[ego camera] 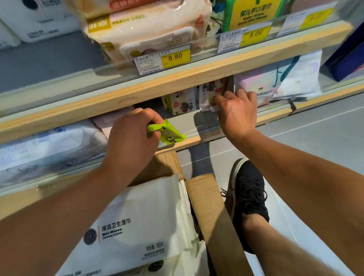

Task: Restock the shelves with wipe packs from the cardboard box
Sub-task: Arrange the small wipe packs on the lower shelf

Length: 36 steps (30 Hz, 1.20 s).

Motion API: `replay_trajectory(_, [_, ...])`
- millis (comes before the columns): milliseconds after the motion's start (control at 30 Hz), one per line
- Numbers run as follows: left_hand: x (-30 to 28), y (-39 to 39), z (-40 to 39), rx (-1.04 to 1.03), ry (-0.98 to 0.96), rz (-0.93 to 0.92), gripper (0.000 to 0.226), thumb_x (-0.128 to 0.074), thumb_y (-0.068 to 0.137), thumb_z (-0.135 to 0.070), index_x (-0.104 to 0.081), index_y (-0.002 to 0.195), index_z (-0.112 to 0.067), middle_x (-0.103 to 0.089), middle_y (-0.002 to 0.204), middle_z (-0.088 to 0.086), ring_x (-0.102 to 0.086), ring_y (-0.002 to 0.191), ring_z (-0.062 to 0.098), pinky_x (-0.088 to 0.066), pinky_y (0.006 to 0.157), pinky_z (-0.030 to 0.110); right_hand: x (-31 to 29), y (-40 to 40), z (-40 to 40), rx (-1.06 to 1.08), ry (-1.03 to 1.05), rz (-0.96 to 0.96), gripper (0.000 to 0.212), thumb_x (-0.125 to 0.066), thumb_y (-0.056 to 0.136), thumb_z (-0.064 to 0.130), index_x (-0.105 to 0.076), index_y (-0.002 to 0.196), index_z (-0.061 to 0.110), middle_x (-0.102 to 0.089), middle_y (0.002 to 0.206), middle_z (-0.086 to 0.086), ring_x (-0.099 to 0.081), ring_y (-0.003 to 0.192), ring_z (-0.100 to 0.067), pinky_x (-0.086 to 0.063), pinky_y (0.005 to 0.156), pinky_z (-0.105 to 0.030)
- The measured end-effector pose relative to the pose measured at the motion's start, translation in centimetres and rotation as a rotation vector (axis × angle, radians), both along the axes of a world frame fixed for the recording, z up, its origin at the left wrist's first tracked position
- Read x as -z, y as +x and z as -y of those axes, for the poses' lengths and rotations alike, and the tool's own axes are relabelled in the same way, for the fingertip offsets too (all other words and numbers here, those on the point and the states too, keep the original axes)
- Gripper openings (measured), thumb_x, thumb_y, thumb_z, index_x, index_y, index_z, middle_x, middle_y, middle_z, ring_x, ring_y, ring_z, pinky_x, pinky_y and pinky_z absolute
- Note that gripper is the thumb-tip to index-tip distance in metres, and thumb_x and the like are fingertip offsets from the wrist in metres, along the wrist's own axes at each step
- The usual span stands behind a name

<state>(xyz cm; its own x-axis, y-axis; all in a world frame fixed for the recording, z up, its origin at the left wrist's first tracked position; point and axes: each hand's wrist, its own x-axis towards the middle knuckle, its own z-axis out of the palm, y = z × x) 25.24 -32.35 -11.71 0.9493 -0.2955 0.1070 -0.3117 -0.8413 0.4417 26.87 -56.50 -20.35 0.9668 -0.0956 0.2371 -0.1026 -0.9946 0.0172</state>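
Left hand grips green pack at shelf front edge; right hand pinches patterned pack. Light, soft, prob. slippery; hold by sides.

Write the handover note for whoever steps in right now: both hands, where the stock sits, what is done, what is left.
Left hand: grips a small lime-green wipe pack at the front edge of the lower shelf, not yet set down.
Right hand: pinches a small patterned pack deeper on the same shelf, beside another patterned pack.
Cardboard box: on the floor below, open, with large white wet wipes packs inside.
Done: a few small packs stand on the lower shelf.
Left: place the green pack, settle the patterned one, then shelve the white packs from the box.
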Motion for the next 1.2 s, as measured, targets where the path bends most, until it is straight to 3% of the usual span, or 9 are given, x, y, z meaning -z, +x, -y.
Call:
replay_trajectory(133, [0.0,-0.1,0.0,-0.01,0.005,0.006,0.02,-0.068,0.077,-0.011,-0.066,0.092,-0.024,-0.063,0.091,-0.004,-0.056,0.082,0.015,-0.036,0.07,0.023,0.4,-0.4,0.0,-0.041,0.045,0.039,0.038,-0.067,0.086,0.015,-0.061,0.123,0.021,-0.067,0.093,-0.006,-0.054,0.087,-0.033,-0.038,0.075,-0.039])
replay_trajectory(267, [-0.1,-0.3,0.0,-0.011,0.015,0.011,0.019,-0.069,0.078,-0.012,-0.066,0.093,-0.023,-0.059,0.088,-0.009,-0.056,0.081,0.014,-0.039,0.07,0.024,0.6,-0.5,-0.2,-0.09,0.083,-0.011,0.056,-0.065,0.083,0.008,-0.049,0.136,0.016,-0.066,0.112,-0.012,-0.056,0.095,-0.035,-0.045,0.079,-0.041])
replay_trajectory(400, [-0.1,-0.3,0.0,-0.017,0.005,0.008,0.019,-0.069,0.078,-0.011,-0.066,0.093,-0.023,-0.062,0.09,-0.006,-0.056,0.083,0.014,-0.043,0.072,0.026,-0.1,-0.2,-0.5,-0.136,0.165,-0.136,0.061,-0.066,0.079,0.018,-0.046,0.137,0.013,-0.054,0.128,-0.014,-0.047,0.117,-0.035,-0.041,0.095,-0.045])
replay_trajectory(500, [-0.1,-0.2,0.3,-0.001,0.019,0.024,0.019,-0.07,0.077,-0.01,-0.066,0.091,-0.022,-0.065,0.09,-0.004,-0.057,0.082,0.016,-0.043,0.072,0.027,-0.3,0.1,-0.6,-0.103,0.2,-0.247,0.066,-0.071,0.075,0.026,-0.043,0.133,0.011,-0.046,0.129,-0.012,-0.04,0.121,-0.031,-0.036,0.102,-0.04])
replay_trajectory(667, [0.1,-0.1,0.9,-0.003,0.02,0.021,0.019,-0.07,0.076,-0.009,-0.067,0.09,-0.022,-0.066,0.089,-0.003,-0.058,0.082,0.017,-0.04,0.073,0.024,-0.9,0.1,-1.3,-0.035,0.258,-0.206,0.058,-0.068,0.078,0.021,-0.042,0.128,0.008,-0.043,0.125,-0.015,-0.044,0.114,-0.032,-0.04,0.097,-0.039])
replay_trajectory(767, [0.3,-0.3,1.0,0.0,0.013,0.011,0.018,-0.069,0.078,-0.01,-0.066,0.09,-0.022,-0.067,0.09,-0.003,-0.059,0.083,0.018,-0.045,0.075,0.029,-0.2,-0.4,-1.5,0.011,0.228,-0.347,0.055,-0.061,0.088,0.029,-0.039,0.134,0.01,-0.046,0.13,-0.016,-0.048,0.114,-0.035,-0.044,0.094,-0.042])
replay_trajectory(867, [0.4,-0.3,1.0,-0.005,0.014,0.004,0.017,-0.069,0.079,-0.01,-0.066,0.091,-0.022,-0.067,0.092,-0.003,-0.058,0.084,0.015,-0.044,0.074,0.028,1.0,-1.0,-1.7,-0.029,0.126,-0.429,0.059,-0.044,0.094,0.046,-0.031,0.143,0.016,-0.037,0.141,-0.018,-0.038,0.127,-0.037,-0.036,0.104,-0.045])
replay_trajectory(1000, [0.9,-0.2,1.0,0.0,0.018,-0.001,0.018,-0.069,0.078,-0.011,-0.066,0.091,-0.023,-0.067,0.093,-0.004,-0.058,0.085,0.014,-0.042,0.074,0.025,1.6,-1.1,-1.7,-0.028,0.098,-0.493,0.073,-0.033,0.096,0.053,-0.009,0.154,0.016,-0.001,0.161,-0.012,-0.006,0.146,-0.038,-0.014,0.118,-0.047])
replay_trajectory(1200, [0.9,-0.4,1.2,-0.002,0.008,0.0,0.017,-0.069,0.078,-0.01,-0.066,0.091,-0.022,-0.068,0.092,-0.002,-0.059,0.085,0.016,-0.045,0.074,0.028,1.8,-0.5,-1.7,0.001,0.04,-0.551,0.078,-0.027,0.096,0.059,0.002,0.155,0.017,0.007,0.162,-0.009,0.001,0.148,-0.036,-0.01,0.12,-0.046])
